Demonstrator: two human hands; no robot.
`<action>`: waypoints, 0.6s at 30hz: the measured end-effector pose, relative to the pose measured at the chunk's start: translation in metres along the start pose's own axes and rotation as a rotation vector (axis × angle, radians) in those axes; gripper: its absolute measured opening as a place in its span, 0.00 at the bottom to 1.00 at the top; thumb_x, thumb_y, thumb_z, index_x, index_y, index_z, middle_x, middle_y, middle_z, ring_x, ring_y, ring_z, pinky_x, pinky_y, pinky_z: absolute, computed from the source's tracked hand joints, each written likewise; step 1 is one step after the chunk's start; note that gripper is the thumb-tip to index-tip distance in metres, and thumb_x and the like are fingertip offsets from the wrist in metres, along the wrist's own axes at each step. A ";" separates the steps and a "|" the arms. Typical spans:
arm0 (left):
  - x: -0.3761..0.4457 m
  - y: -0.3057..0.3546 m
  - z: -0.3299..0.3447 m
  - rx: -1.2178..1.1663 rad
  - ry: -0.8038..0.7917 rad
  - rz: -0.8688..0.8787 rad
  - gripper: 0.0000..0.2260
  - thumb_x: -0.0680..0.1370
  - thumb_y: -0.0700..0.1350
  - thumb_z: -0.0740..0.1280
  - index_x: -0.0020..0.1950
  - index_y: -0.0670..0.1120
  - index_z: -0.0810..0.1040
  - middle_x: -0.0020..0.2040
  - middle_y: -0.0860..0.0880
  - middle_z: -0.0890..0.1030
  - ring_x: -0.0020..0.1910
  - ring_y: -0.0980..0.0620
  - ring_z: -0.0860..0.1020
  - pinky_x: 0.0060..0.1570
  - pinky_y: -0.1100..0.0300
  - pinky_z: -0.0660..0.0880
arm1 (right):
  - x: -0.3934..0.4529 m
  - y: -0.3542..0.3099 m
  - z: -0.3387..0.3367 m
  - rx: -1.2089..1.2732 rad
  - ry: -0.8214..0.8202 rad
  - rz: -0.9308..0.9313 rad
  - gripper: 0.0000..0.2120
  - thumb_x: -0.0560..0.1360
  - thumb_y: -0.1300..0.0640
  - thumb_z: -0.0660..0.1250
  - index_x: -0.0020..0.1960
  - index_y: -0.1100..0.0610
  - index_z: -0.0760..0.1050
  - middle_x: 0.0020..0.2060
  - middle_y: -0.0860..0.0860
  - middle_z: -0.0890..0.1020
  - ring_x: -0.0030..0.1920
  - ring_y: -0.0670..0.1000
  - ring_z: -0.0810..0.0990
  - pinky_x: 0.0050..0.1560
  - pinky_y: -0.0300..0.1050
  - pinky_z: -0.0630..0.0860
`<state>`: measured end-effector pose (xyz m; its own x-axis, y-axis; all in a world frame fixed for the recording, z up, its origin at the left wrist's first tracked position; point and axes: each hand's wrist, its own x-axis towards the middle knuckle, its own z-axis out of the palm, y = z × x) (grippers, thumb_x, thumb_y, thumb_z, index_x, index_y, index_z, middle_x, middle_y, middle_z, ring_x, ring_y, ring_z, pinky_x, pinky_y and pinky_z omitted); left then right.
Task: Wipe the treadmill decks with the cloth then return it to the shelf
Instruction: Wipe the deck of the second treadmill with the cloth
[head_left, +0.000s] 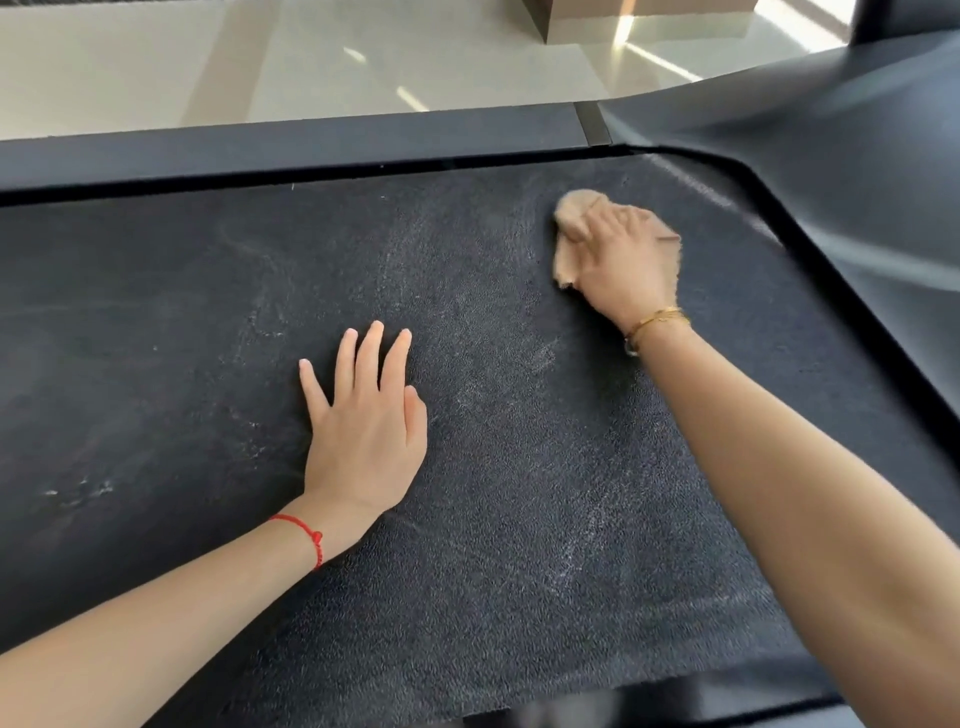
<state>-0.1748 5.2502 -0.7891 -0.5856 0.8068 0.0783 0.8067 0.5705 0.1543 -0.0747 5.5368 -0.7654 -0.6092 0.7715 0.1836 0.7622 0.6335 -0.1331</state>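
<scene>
A black textured treadmill deck (208, 322) fills most of the view, marked with pale dusty streaks. A small tan cloth (569, 218) lies on the deck at the upper right, near the curved front end of the belt. My right hand (623, 265) lies on top of the cloth and presses it against the deck, blurred by motion; most of the cloth is hidden under it. My left hand (363, 415) rests flat on the middle of the deck with fingers straight and spread, holding nothing.
A dark side rail (291, 140) runs along the far edge of the deck. The treadmill's dark front housing (831, 145) rises at the right. Beyond the rail lies a glossy pale tiled floor (363, 57) with a beige block (623, 21) standing on it.
</scene>
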 end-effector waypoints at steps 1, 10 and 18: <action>0.000 0.000 0.000 -0.001 -0.002 -0.004 0.25 0.82 0.49 0.48 0.80 0.49 0.54 0.80 0.48 0.55 0.80 0.47 0.49 0.74 0.33 0.48 | -0.001 -0.023 0.001 -0.008 0.006 -0.078 0.17 0.73 0.55 0.55 0.60 0.56 0.71 0.59 0.55 0.77 0.62 0.59 0.73 0.64 0.56 0.68; 0.000 0.000 -0.002 0.006 -0.024 -0.007 0.28 0.80 0.52 0.42 0.81 0.51 0.52 0.81 0.49 0.52 0.80 0.49 0.47 0.75 0.35 0.47 | 0.011 -0.048 0.026 0.126 0.024 -0.366 0.23 0.78 0.51 0.57 0.73 0.53 0.67 0.70 0.52 0.72 0.72 0.53 0.67 0.73 0.51 0.58; 0.001 0.002 -0.001 0.018 -0.027 -0.009 0.29 0.79 0.53 0.39 0.81 0.51 0.51 0.80 0.49 0.52 0.80 0.49 0.47 0.75 0.35 0.48 | 0.081 0.014 0.020 0.023 -0.036 0.038 0.20 0.79 0.58 0.54 0.69 0.62 0.67 0.70 0.61 0.69 0.72 0.63 0.63 0.74 0.57 0.55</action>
<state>-0.1735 5.2518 -0.7873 -0.5909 0.8051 0.0505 0.8026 0.5805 0.1370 -0.1182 5.6093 -0.7718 -0.5874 0.7966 0.1426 0.7801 0.6043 -0.1619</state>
